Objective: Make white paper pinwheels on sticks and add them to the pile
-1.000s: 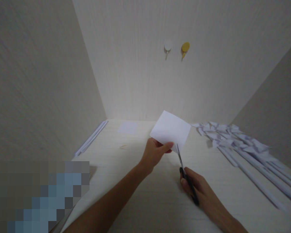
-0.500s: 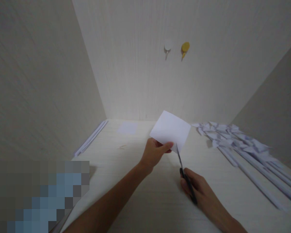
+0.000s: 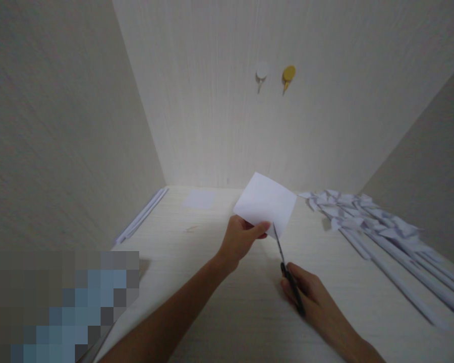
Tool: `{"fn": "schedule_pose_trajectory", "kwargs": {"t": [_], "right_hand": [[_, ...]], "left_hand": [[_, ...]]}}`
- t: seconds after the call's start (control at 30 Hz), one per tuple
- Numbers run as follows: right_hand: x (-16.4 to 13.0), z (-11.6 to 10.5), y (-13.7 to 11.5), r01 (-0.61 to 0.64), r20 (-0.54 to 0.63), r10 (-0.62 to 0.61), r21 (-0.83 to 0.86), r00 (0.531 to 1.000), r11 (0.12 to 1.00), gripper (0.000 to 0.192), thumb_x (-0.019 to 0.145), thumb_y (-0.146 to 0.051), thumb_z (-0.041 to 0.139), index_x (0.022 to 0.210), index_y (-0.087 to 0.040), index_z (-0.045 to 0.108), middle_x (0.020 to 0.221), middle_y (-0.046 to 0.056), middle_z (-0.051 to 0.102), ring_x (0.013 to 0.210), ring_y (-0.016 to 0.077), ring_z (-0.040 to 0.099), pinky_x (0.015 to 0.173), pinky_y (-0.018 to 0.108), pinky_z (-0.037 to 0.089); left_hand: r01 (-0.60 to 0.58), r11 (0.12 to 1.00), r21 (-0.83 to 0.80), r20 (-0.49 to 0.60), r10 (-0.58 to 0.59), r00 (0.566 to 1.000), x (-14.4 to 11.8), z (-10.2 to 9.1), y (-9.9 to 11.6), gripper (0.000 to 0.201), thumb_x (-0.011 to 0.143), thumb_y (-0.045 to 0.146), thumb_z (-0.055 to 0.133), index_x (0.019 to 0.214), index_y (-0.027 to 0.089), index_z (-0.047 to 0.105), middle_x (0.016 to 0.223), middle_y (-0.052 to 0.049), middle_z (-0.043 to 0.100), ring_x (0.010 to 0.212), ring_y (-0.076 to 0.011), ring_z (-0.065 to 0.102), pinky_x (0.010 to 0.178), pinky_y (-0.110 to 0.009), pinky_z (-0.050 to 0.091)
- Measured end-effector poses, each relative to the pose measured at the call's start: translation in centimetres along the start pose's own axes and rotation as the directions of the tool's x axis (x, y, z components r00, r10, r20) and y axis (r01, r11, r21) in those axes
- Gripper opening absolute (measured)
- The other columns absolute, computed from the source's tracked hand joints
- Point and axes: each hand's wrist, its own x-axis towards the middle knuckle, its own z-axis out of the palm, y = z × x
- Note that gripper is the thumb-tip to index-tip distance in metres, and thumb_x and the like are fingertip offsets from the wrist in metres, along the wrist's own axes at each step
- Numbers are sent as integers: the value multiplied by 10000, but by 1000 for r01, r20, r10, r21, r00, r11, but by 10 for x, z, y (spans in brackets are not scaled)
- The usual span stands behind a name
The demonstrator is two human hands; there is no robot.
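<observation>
My left hand [image 3: 242,241] pinches a white square sheet of paper [image 3: 267,200] by its lower left edge, thumb on top. The sheet is held above the table, turned with one corner toward me. My right hand [image 3: 306,290] is wrapped round the black handles of a pair of scissors [image 3: 292,285]. Their blades point up and away from me and meet the paper's near corner, just right of my left thumb. Whether the blades are parted is hard to make out.
White paper pinwheels [image 3: 363,214] on rolled paper sticks [image 3: 397,282] lie along the right. Several paper rolls [image 3: 142,216] lie at the left edge, near a flat paper square [image 3: 199,198] and thin toothpick-like sticks [image 3: 190,229]. A white hook [image 3: 262,71] and a yellow hook [image 3: 289,73] are on the back wall.
Very little differs. The scissors have shifted slightly at the handles and blades, while the paper and my left hand stay almost where they were.
</observation>
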Motion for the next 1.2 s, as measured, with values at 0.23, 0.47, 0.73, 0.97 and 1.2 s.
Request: {"fn": "schedule_pose_trajectory", "kwargs": {"t": [0.23,0.47,0.73,0.97,1.2], "right_hand": [[1,0,1,-15,5,15,-17,1000,1000,303,771,-421,406,584,-195,328,524,-60,281,499,89,298,458,222,253],[1,1,4,-8,-13,8,-9,1000,1000,302,764,-413,417,573,-190,348,514,-56,305,493,87,309,444,217,255],[1,0,3,-17,-2,17,3,1000,1000,293,756,-398,442,577,-193,334,510,-62,288,483,82,290,437,218,241],[1,-1,2,5,-7,-5,-32,1000,999,292,766,-412,409,587,-194,333,521,-60,293,489,85,292,451,225,245],[-1,-3,-3,11,-18,-11,-15,1000,1000,264,770,-401,413,620,-192,357,554,-49,324,527,95,321,468,220,274]], "left_hand": [[3,1000,-18,-4,-3,1000,0,0,-1,172,548,219,671,676,107,645,685,-40,660,590,-121,594,547,-212,495],[-7,1000,-4,-3,7,1000,1,0,-1,155,550,217,666,657,107,647,675,-44,659,574,-125,593,537,-218,496],[12,999,-33,3,-11,1000,0,1,-2,203,546,224,669,711,107,653,709,-48,664,590,-119,593,540,-210,496],[24,1000,-18,32,-23,999,-1,3,-8,200,546,239,671,694,105,658,650,-48,657,567,-126,590,547,-227,494],[48,999,-23,65,-46,997,-6,7,-10,176,564,218,656,703,109,658,685,-64,667,580,-135,597,542,-220,486]]}}
